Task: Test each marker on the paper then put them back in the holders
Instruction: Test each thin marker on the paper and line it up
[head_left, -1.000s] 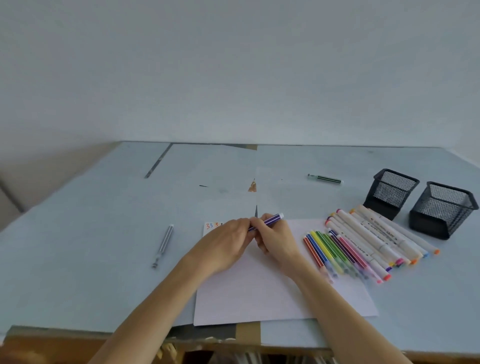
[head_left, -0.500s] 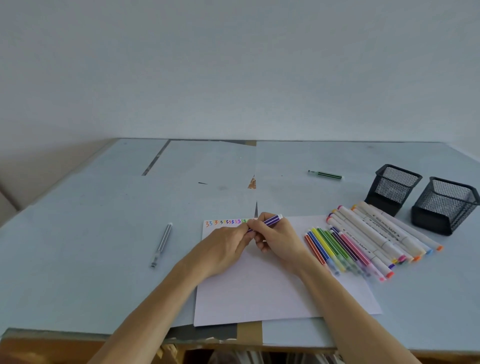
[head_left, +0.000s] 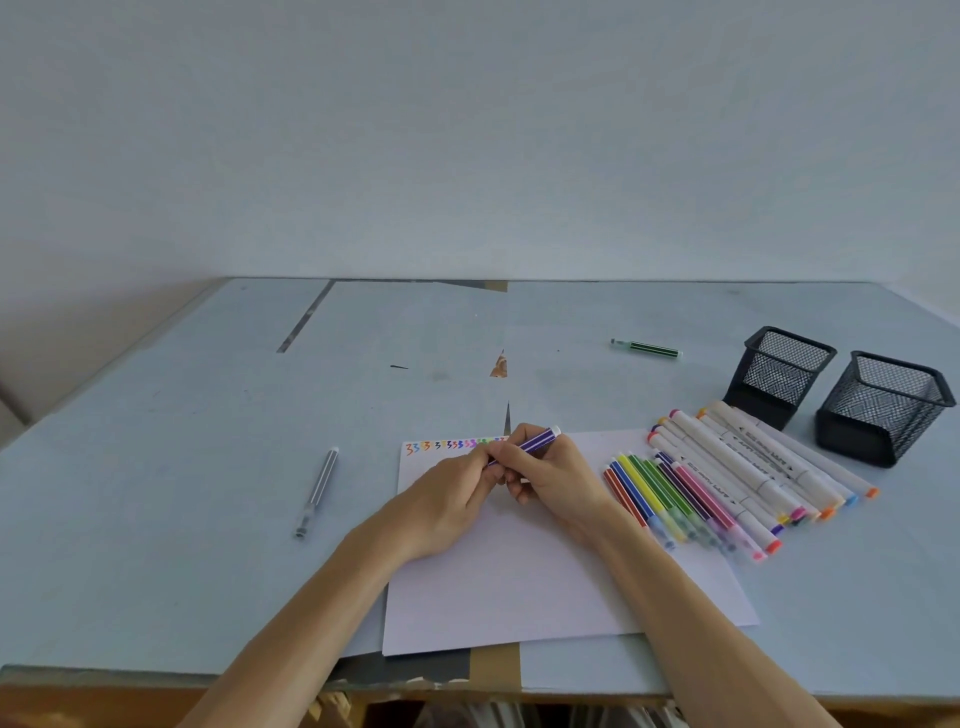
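Head view: right hand (head_left: 558, 480) grips purple marker (head_left: 537, 441); left hand (head_left: 452, 499) pinches its lower end.

Left hand (head_left: 457, 493): bare; no glove, ring or watch visible.
Right hand (head_left: 556, 480): bare; no glove, ring or watch visible.
Forearms: bare to frame edge; no sleeves in view.

I see soft, even, slightly dim daylight with no glare; faint shadows under the hands (head_left: 519, 483); the table (head_left: 156, 467) edges bow from wide-angle distortion.
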